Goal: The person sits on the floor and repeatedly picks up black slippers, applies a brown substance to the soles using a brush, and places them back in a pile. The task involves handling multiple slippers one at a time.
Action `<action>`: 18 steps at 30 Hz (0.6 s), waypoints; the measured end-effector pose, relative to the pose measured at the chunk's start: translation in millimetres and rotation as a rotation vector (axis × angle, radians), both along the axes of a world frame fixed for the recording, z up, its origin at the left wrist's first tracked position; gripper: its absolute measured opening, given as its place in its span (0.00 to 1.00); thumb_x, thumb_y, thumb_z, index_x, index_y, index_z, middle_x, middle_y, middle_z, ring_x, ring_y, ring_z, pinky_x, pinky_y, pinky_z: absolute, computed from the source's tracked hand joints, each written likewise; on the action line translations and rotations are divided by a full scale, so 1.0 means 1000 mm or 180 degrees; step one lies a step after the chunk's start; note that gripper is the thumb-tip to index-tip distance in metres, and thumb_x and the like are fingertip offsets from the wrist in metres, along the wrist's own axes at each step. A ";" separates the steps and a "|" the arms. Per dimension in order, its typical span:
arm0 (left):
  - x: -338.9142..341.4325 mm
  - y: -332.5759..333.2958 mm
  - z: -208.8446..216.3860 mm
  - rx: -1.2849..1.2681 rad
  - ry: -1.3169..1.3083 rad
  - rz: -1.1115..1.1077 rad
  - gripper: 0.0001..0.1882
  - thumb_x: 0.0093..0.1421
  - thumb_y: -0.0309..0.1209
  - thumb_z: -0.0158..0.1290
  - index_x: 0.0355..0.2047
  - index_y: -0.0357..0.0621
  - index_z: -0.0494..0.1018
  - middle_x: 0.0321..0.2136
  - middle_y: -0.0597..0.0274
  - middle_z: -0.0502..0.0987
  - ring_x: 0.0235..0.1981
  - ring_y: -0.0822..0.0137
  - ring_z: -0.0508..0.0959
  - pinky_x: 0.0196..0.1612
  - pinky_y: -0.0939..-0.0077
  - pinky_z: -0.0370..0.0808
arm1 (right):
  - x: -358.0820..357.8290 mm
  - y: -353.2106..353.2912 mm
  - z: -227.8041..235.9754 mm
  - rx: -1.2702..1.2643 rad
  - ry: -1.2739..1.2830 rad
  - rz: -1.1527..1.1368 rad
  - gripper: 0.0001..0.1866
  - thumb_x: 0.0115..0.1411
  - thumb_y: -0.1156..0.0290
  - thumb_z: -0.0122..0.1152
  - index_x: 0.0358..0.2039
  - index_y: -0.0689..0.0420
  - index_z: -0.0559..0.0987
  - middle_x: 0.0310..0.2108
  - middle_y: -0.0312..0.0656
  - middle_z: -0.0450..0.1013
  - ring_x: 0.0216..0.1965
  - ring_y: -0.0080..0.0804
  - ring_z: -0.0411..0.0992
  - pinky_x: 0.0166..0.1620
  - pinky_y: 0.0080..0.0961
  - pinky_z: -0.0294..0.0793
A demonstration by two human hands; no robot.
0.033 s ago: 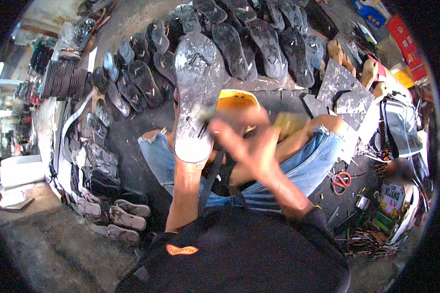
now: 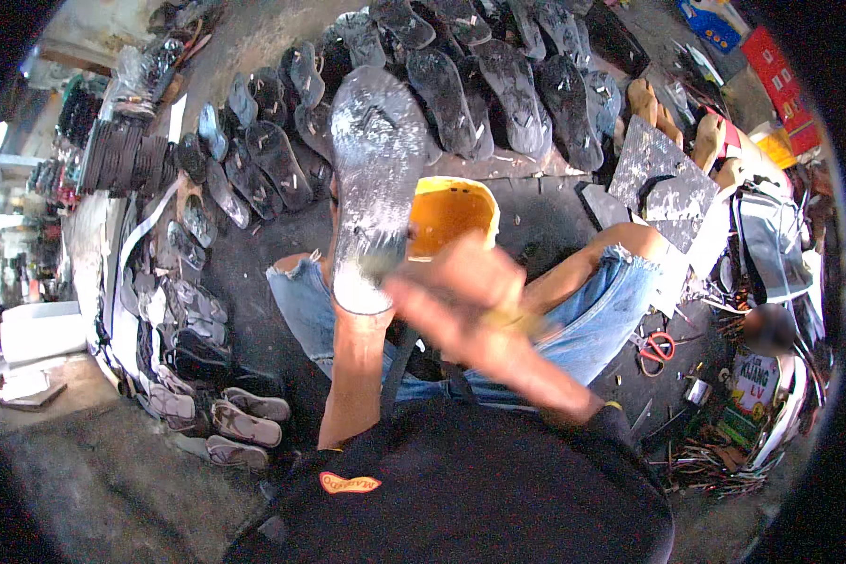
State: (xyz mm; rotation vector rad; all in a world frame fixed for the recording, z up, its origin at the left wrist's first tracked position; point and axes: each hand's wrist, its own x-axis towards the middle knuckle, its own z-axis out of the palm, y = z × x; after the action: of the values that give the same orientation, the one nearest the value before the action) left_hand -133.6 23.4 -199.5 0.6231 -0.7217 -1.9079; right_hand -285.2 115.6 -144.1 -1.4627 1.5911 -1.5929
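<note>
A grey-black shoe sole (image 2: 376, 160), smeared with wet, whitish shine, stands nearly upright before me, its pale heel end lowest. My left hand (image 2: 361, 324) grips it from behind, so most of the fingers are hidden. Across the sole's lower part comes my right hand (image 2: 470, 291), blurred by motion and closed around what looks like a brush. The brush's smeared tip (image 2: 376, 268) touches the sole near the heel; a yellowish handle end (image 2: 528, 324) shows past the hand. Just beyond, a yellow tub (image 2: 493, 202) holds amber-brown liquid, probably glue.
Rows of dark soles (image 2: 508, 89) lie ahead and to the left. Pale sandals (image 2: 246, 423) sit at lower left. On the right are shoe lasts (image 2: 710, 141), a grey sheet (image 2: 663, 179), red-handled scissors (image 2: 656, 348) and a heap of thin strips (image 2: 724, 465).
My right hand has swept down and the brush sits lower, toward the heel. The sole has shifted slightly left, and more of the yellow tub shows.
</note>
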 end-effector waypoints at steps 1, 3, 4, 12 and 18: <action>-0.006 0.000 0.001 -0.0323 -0.0354 0.0154 0.25 0.73 0.36 0.49 0.67 0.41 0.65 0.53 0.50 0.79 0.48 0.56 0.82 0.51 0.60 0.82 | 0.003 0.005 0.017 -0.0827 0.0616 0.0201 0.16 0.53 0.64 0.81 0.38 0.59 0.87 0.30 0.39 0.82 0.29 0.28 0.78 0.29 0.32 0.73; -0.020 -0.007 0.013 -0.0872 -0.1062 0.0164 0.25 0.70 0.30 0.54 0.65 0.37 0.66 0.52 0.50 0.80 0.47 0.57 0.82 0.50 0.62 0.83 | -0.023 -0.022 0.003 -0.0566 0.0417 -0.0247 0.17 0.51 0.59 0.83 0.29 0.56 0.84 0.27 0.41 0.79 0.27 0.35 0.76 0.32 0.37 0.73; -0.023 -0.011 0.024 -0.1080 -0.1452 0.0035 0.26 0.66 0.26 0.58 0.64 0.36 0.67 0.52 0.49 0.80 0.48 0.58 0.82 0.51 0.63 0.82 | -0.047 -0.036 0.005 -0.0166 0.0554 -0.0669 0.15 0.53 0.61 0.81 0.30 0.58 0.85 0.27 0.42 0.80 0.27 0.31 0.77 0.32 0.32 0.74; 0.027 -0.040 -0.064 -0.0793 -0.0780 0.0045 0.30 0.65 0.34 0.60 0.65 0.40 0.67 0.56 0.52 0.78 0.47 0.61 0.81 0.52 0.64 0.81 | 0.031 0.023 0.010 -0.1236 0.0945 0.1061 0.12 0.37 0.65 0.66 0.27 0.49 0.79 0.20 0.32 0.67 0.23 0.33 0.71 0.30 0.40 0.73; -0.008 -0.018 0.023 0.0697 0.0889 -0.0145 0.27 0.69 0.52 0.48 0.58 0.46 0.73 0.51 0.54 0.81 0.49 0.56 0.82 0.55 0.57 0.80 | -0.035 -0.013 0.020 -0.0100 -0.0098 -0.0169 0.13 0.54 0.66 0.80 0.31 0.60 0.85 0.31 0.43 0.85 0.32 0.29 0.83 0.35 0.31 0.81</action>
State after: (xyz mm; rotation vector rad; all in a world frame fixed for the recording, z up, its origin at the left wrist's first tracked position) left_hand -141.5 5.7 -176.0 0.4625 -0.3550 -2.0804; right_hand -320.1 103.0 -124.0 -1.4159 1.6070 -1.6692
